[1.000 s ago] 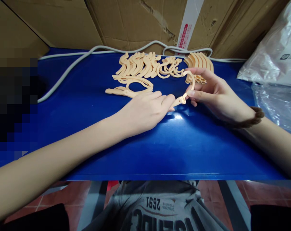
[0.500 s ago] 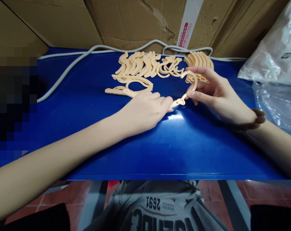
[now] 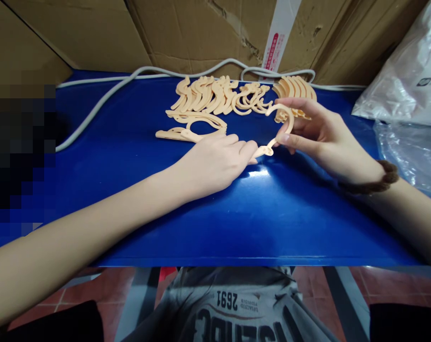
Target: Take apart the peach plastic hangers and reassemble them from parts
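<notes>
My left hand (image 3: 218, 164) is closed around a beige plastic arm piece (image 3: 189, 136), whose ends stick out on both sides of the fist. My right hand (image 3: 317, 137) pinches a curved beige hook (image 3: 288, 118) between thumb and fingers. The hook's lower end meets the rounded end of the arm piece, close to my left fingertips. Beyond my left hand lie folded beige pieces (image 3: 197, 115). Rows of wavy beige pieces (image 3: 201, 95), a heap of loose hooks (image 3: 253, 97) and a stack of curved pieces (image 3: 297, 88) are at the back.
The blue table (image 3: 215, 228) has its front edge near my lap. A white cable (image 3: 104, 97) runs along the back, before cardboard boxes (image 3: 194, 33). Plastic bags (image 3: 404, 80) stand at the right. A brown band is on my right wrist.
The hook and the arm piece have turned slightly at their joint. Both hands keep their hold and have barely moved.
</notes>
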A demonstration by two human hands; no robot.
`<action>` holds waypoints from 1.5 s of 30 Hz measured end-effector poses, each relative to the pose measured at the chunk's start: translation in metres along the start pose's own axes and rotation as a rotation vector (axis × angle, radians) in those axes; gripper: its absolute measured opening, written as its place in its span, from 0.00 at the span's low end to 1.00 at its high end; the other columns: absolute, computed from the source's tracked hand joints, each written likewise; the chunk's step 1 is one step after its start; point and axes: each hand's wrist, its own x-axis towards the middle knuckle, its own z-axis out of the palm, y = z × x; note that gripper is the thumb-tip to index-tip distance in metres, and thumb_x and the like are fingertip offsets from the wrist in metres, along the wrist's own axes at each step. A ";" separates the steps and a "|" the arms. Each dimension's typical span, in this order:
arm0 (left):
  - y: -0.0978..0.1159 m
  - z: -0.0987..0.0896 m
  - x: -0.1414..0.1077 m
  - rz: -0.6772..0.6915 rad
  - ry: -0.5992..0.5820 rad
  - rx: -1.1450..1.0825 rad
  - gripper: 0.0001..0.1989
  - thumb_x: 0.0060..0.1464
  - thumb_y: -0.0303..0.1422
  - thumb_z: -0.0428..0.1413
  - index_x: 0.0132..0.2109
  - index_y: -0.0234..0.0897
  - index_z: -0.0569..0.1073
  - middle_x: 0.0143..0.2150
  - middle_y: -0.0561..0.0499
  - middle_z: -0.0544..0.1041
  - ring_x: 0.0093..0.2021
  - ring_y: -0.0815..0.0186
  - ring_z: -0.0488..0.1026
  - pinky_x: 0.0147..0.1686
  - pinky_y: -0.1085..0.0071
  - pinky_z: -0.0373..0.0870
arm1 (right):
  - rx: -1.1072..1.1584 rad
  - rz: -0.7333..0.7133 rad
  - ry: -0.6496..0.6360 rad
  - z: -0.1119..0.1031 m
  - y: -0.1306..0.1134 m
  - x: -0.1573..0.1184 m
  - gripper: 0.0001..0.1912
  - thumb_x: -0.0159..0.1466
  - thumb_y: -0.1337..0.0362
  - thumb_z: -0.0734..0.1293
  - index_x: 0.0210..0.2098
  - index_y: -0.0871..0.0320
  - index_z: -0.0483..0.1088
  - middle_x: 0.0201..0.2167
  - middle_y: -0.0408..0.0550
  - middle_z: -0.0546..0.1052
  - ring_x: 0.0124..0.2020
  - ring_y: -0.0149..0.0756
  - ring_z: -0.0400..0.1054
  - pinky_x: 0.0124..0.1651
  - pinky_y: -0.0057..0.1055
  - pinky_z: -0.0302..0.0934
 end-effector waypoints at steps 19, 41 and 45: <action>0.001 -0.011 0.000 -0.058 -0.031 -0.199 0.14 0.76 0.31 0.42 0.48 0.31 0.71 0.34 0.47 0.76 0.34 0.61 0.74 0.33 0.69 0.65 | 0.404 0.171 0.015 0.003 0.004 0.007 0.29 0.58 0.70 0.75 0.58 0.50 0.70 0.30 0.35 0.76 0.31 0.28 0.69 0.35 0.27 0.65; 0.002 -0.010 0.001 -0.035 -0.043 -0.028 0.17 0.76 0.35 0.42 0.46 0.31 0.73 0.31 0.47 0.76 0.33 0.60 0.74 0.34 0.68 0.63 | 0.114 0.018 -0.011 -0.005 0.004 0.002 0.26 0.62 0.59 0.78 0.58 0.40 0.71 0.31 0.38 0.77 0.33 0.36 0.72 0.36 0.37 0.68; 0.002 -0.009 0.001 -0.019 -0.037 -0.017 0.16 0.76 0.34 0.44 0.46 0.30 0.73 0.31 0.47 0.76 0.33 0.59 0.74 0.35 0.66 0.64 | 0.137 0.021 -0.010 -0.005 0.004 0.003 0.25 0.61 0.59 0.78 0.56 0.40 0.71 0.29 0.37 0.76 0.32 0.36 0.71 0.34 0.36 0.66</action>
